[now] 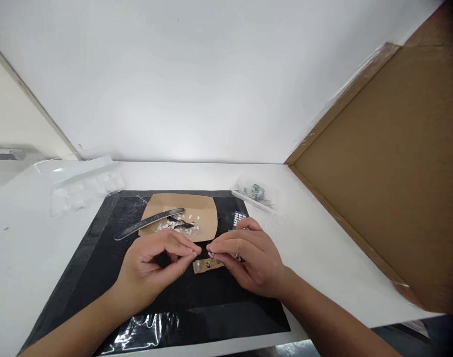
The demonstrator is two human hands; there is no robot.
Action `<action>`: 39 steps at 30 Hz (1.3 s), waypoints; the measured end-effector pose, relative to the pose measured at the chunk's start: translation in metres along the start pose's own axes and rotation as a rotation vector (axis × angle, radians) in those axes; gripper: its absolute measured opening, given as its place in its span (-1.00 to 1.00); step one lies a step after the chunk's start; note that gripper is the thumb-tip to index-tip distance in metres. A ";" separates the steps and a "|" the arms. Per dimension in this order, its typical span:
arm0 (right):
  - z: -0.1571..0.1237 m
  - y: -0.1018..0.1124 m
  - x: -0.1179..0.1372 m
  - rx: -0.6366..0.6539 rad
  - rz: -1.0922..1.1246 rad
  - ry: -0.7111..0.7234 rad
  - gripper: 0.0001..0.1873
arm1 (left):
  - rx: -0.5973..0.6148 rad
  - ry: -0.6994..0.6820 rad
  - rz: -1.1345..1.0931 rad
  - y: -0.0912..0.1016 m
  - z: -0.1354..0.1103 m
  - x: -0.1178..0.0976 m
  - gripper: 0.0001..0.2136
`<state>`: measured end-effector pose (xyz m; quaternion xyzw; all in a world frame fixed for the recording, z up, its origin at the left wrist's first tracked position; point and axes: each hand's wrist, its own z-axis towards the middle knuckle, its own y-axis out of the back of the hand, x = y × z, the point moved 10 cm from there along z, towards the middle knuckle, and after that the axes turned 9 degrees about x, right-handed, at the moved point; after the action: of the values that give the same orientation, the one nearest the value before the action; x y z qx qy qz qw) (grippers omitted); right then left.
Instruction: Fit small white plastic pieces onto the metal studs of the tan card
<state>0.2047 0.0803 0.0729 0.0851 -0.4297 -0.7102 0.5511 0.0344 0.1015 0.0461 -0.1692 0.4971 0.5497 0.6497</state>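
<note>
My left hand (pixel 155 263) is closed in a pinch, thumb tip against fingertip; whatever sits between them is too small to make out. Just to its right, my right hand (pixel 254 258) pinches a small shiny metallic piece (pixel 211 255) between thumb and fingers. A narrow gap separates the two sets of fingertips. Beneath them lies a brown cardboard strip (pixel 200 267) carrying small shiny pieces, its right end hidden by my right hand. Behind my left hand, a shallow cardboard tray (pixel 207 208) contains white bits and black strands, and a dark nail file (pixel 148 223) rests across its left side.
A black mat (pixel 196 317) covers the table's middle. At the back left is a clear plastic bag (pixel 87 191) with white contents. A clear tray (pixel 254 196) with green packets stands back right, near a sheet of white ovals (pixel 239 218). A cardboard panel (pixel 390 173) rises at right.
</note>
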 end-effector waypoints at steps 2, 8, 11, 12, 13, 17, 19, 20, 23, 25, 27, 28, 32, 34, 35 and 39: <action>0.000 0.005 -0.005 -0.008 -0.017 -0.016 -0.83 | -0.049 0.036 0.043 0.007 -0.002 0.004 -0.86; -0.001 0.014 -0.019 0.010 -0.092 -0.085 -0.79 | -0.148 0.128 0.208 0.024 -0.003 0.013 -0.84; -0.002 0.010 -0.026 0.072 -0.101 -0.132 -0.82 | -0.150 0.106 0.260 0.027 -0.001 0.012 -0.87; -0.002 0.009 -0.029 0.093 -0.105 -0.147 -0.85 | -0.148 0.101 0.275 0.028 0.000 0.011 -0.88; -0.002 0.008 -0.030 0.110 -0.110 -0.161 -0.87 | -0.145 0.096 0.287 0.028 0.001 0.011 -0.90; -0.004 0.009 -0.037 0.139 -0.128 -0.213 -0.95 | -0.124 0.102 0.299 0.027 0.002 0.014 -0.92; -0.005 0.007 -0.040 0.176 -0.125 -0.250 -0.98 | -0.125 0.109 0.305 0.027 0.001 0.016 -0.92; -0.005 0.006 -0.041 0.199 -0.117 -0.267 -0.98 | -0.124 0.109 0.311 0.027 0.000 0.017 -0.93; -0.006 0.000 -0.043 0.253 -0.054 -0.307 -0.96 | -0.108 0.093 0.331 0.025 0.000 0.015 -0.92; -0.008 -0.003 -0.045 0.268 0.023 -0.332 -0.94 | -0.102 0.085 0.346 0.025 0.000 0.014 -0.89; -0.010 -0.006 -0.047 0.268 0.111 -0.369 -0.91 | -0.099 0.082 0.371 0.025 0.000 0.012 -0.87; -0.011 -0.008 -0.049 0.261 0.154 -0.387 -0.87 | -0.095 0.081 0.382 0.025 0.001 0.012 -0.86; -0.012 -0.010 -0.049 0.225 0.290 -0.400 -0.73 | -0.105 0.125 0.378 0.026 0.000 0.019 -0.84; -0.010 -0.010 -0.048 0.220 0.327 -0.394 -0.76 | -0.117 0.153 0.369 0.028 -0.002 0.023 -0.84; -0.010 -0.010 -0.049 0.218 0.337 -0.404 -0.78 | -0.118 0.154 0.369 0.028 -0.002 0.023 -0.84; -0.011 -0.011 -0.057 0.213 0.336 -0.486 -0.82 | -0.109 0.079 0.385 0.026 -0.001 0.013 -0.84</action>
<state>0.2253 0.1234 0.0387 -0.1024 -0.6289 -0.5597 0.5299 0.0097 0.1165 0.0435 -0.1276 0.5147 0.6828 0.5026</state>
